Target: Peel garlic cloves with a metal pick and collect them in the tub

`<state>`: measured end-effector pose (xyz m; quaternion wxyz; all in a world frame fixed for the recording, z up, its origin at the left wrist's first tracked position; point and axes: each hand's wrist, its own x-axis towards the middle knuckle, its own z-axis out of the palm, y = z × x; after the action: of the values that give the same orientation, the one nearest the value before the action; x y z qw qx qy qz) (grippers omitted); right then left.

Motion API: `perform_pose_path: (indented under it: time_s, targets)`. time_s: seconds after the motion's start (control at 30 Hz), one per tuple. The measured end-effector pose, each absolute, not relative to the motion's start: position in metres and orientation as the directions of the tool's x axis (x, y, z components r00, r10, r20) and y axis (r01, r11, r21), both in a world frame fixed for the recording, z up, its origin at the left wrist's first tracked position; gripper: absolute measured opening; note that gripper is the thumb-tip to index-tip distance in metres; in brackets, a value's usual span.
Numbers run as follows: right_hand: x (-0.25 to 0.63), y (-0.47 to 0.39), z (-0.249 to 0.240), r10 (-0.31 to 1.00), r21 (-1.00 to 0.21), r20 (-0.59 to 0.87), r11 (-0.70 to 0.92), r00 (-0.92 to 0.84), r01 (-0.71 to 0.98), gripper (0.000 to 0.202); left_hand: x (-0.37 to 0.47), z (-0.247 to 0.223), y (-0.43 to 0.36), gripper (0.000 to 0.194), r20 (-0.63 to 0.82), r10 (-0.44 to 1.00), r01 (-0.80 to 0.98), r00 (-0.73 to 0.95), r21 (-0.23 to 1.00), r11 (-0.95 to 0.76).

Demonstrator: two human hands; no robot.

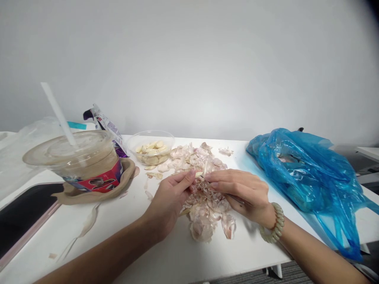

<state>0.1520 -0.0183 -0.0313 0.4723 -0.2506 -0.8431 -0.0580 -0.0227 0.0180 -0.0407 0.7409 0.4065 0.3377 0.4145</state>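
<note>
Over a heap of papery garlic skins (204, 227), my left hand (170, 197) pinches a pale garlic clove (199, 174) between thumb and fingers. My right hand (245, 191) meets it from the other side, its fingertips touching the clove's near end, where a thin strip of skin (205, 167) stands up. The right fingers are closed together; what lies beneath them is hidden. A coil band (274, 224) circles my right wrist. Behind my left hand, a clear plastic bowl (170, 138) holds several peeled garlic cloves (152, 148).
At left, an iced drink cup (97, 167) with a straw sits in a cardboard holder (128, 173), beside a dark-screened device (26, 213). Behind it stands an opened purple-and-white packet (109, 126). A blue plastic bag (308, 169) lies on the right. The wall (189, 67) closes off the back.
</note>
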Motion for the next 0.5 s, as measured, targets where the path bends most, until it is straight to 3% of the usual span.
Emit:
perform_pose_path:
  time_s: [0.5]
  targets:
    - [0.1506, -0.018, -0.0321, 0.367, -0.145, 0.83, 0.87, -0.42, 0.472, 0.022, -0.0221, -0.0386, 0.0184, 0.02, -0.136, 0.88, -0.37, 0.455, 0.87, 0.326]
